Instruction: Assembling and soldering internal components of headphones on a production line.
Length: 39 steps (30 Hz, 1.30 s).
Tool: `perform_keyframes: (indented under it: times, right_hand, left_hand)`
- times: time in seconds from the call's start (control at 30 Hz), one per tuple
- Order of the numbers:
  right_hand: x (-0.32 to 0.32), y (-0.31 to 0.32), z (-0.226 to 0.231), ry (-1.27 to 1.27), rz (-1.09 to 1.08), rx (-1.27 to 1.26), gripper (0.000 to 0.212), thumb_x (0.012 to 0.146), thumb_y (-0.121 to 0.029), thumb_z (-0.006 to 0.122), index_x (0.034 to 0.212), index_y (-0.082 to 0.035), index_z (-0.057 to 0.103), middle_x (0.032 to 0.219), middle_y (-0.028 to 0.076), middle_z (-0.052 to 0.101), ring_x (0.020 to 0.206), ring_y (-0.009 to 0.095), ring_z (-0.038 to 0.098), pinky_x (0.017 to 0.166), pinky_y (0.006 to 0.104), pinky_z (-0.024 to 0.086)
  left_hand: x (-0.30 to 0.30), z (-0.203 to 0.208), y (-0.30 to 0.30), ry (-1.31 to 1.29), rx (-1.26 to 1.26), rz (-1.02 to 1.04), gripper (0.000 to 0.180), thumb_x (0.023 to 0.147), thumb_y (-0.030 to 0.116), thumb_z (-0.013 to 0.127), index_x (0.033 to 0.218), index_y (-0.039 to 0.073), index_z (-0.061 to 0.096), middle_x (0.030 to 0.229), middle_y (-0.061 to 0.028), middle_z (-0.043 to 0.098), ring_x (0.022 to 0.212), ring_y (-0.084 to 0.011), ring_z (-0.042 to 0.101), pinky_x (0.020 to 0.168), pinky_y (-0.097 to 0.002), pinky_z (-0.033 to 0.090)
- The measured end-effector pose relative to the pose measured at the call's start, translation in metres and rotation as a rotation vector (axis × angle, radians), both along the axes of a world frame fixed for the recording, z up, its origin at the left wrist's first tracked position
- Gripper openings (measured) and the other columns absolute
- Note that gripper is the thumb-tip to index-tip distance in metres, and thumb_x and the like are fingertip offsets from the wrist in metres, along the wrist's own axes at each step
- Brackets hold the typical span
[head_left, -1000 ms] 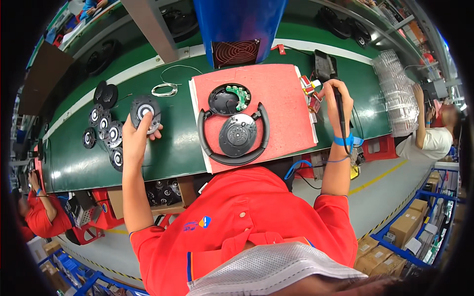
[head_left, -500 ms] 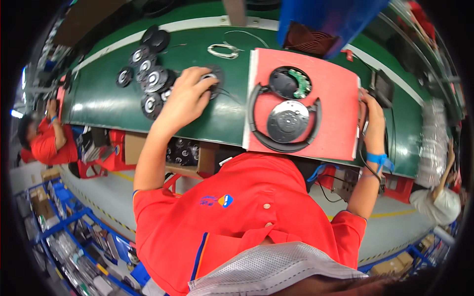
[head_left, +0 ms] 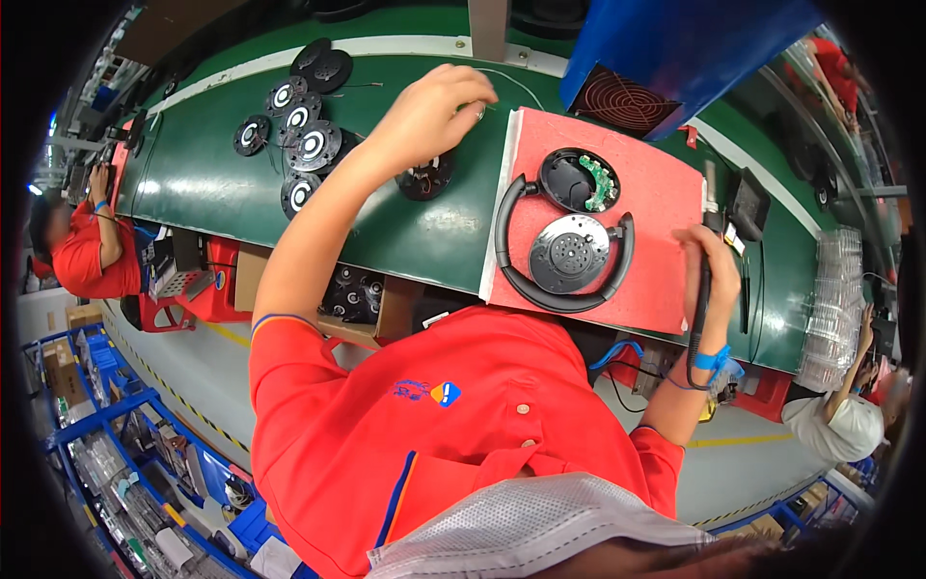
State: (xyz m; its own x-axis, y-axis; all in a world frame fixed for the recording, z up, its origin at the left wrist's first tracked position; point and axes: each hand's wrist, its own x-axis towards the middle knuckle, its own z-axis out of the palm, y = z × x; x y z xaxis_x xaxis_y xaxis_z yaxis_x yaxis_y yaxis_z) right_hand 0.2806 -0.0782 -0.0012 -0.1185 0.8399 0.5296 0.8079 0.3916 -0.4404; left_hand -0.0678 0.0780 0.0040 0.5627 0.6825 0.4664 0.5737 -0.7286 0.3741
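Observation:
My left hand is closed in a pinch over the green bench, on a coil of thin solder wire mostly hidden by the fingers; a loose strand of it curves out behind. Below that hand lies a round black speaker plate, partly covered by my wrist. My right hand wraps round the black handle of a soldering iron at the right edge of a pink pad. On the pad rests a black headphone with one opened ear cup showing a green circuit board, and a round perforated speaker plate.
Several black speaker plates lie clustered at left on the bench. A blue machine with a round grille stands behind the pad. Clear plastic trays are stacked at right. Other people sit along the bench.
My left hand has left the speaker plate and moved up and right to the wire coil. My right hand has come in toward the pad, the soldering iron now plain in it.

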Motion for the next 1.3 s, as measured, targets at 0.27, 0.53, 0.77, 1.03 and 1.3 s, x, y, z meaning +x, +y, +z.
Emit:
perform_keyframes:
  times: [0.27,0.53,0.77,1.03,1.3]
  right_hand:
    - [-0.045,0.029,0.012,0.482,0.095,0.147,0.026,0.095,-0.020,0.055,0.101,0.004,0.063,0.081,0.003,0.056,0.065,0.007,0.044,0.058,0.0227,0.036]
    - [-0.053,0.024,-0.011,0.943,-0.084,0.157,0.030,0.094,-0.021,0.050,0.081,0.004,0.061,0.078,0.008,0.061,0.062,0.009,0.048,0.053,0.0208,0.034]
    - [-0.048,0.023,-0.010,0.646,0.040,0.233,0.034,0.090,-0.018,0.050,0.070,0.007,0.059,0.063,0.012,0.058,0.055,0.016,0.048,0.050,0.0268,0.035]
    - [-0.052,0.025,-0.010,0.528,0.103,0.232,0.019,0.084,-0.008,0.055,0.070,0.002,0.064,0.060,0.010,0.060,0.048,0.016,0.047,0.046,0.0277,0.035]
    - [-0.055,0.024,-0.006,0.458,0.113,0.175,0.013,0.082,-0.004,0.058,0.072,0.001,0.064,0.063,0.009,0.063,0.048,0.017,0.048,0.046,0.0277,0.037]
  left_hand:
    - [0.092,-0.030,0.023,0.033,-0.068,-0.324,0.017,0.077,0.013,0.065,0.091,0.005,0.068,0.095,-0.0063,0.062,0.094,-0.0266,0.056,0.082,-0.0373,0.047]
    - [0.072,0.002,-0.001,-0.205,-0.451,0.021,0.015,0.080,0.008,0.057,0.091,0.002,0.063,0.084,-0.0088,0.064,0.074,-0.0173,0.059,0.071,-0.0280,0.047]
    - [0.055,-0.005,-0.027,-0.361,-0.493,-0.116,0.016,0.082,0.006,0.065,0.096,0.000,0.068,0.079,-0.0054,0.064,0.071,-0.0127,0.057,0.065,-0.0253,0.046]
    - [0.068,-0.013,-0.040,-0.328,-0.470,-0.110,0.011,0.078,0.008,0.066,0.087,0.003,0.068,0.070,-0.0068,0.060,0.059,-0.0133,0.052,0.055,-0.0265,0.044]
    - [0.072,-0.013,-0.044,-0.306,-0.405,-0.143,0.008,0.079,0.004,0.066,0.087,0.000,0.067,0.070,-0.0033,0.059,0.058,-0.0099,0.048,0.054,-0.0243,0.040]
